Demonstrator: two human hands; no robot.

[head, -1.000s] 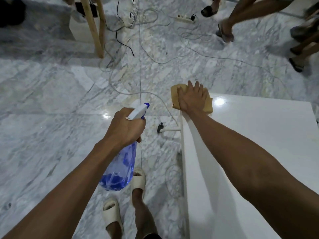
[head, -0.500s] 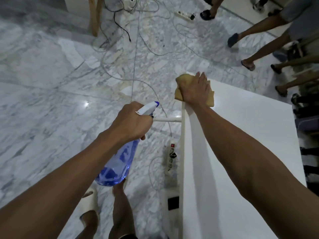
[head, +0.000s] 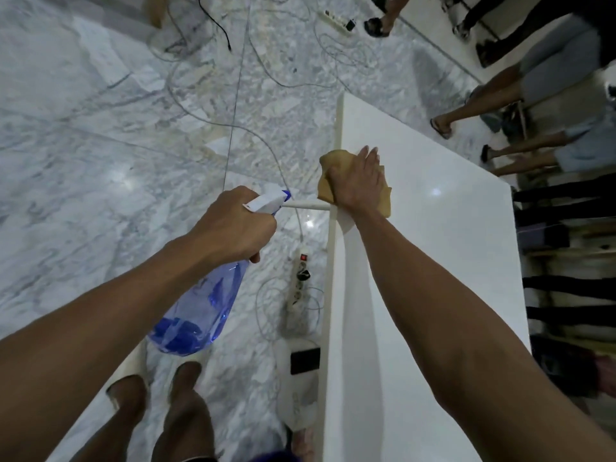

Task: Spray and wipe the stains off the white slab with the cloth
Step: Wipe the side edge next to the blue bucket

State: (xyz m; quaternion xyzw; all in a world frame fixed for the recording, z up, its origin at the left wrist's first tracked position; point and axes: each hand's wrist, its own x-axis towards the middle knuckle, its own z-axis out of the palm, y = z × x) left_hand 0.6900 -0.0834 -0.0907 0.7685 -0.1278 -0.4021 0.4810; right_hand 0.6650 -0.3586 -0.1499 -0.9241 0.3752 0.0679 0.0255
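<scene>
Right hand (head: 358, 183) flat, palm down on the tan cloth (head: 383, 203), pressing it onto the white slab (head: 433, 261) near the slab's left edge, far half. Fingers straight, no curl; the cloth is pinned under the palm, not pinched. Cloth bunches out past the edge at the thumb side.

Left hand (head: 233, 225) has a closed grip around the neck of the spray bottle (head: 203, 308), held off the slab's left side over the marble floor (head: 83, 178). Bottle clear blue, tilted, nozzle toward the slab. Power strip (head: 298, 288) on the floor beside the slab's edge.
</scene>
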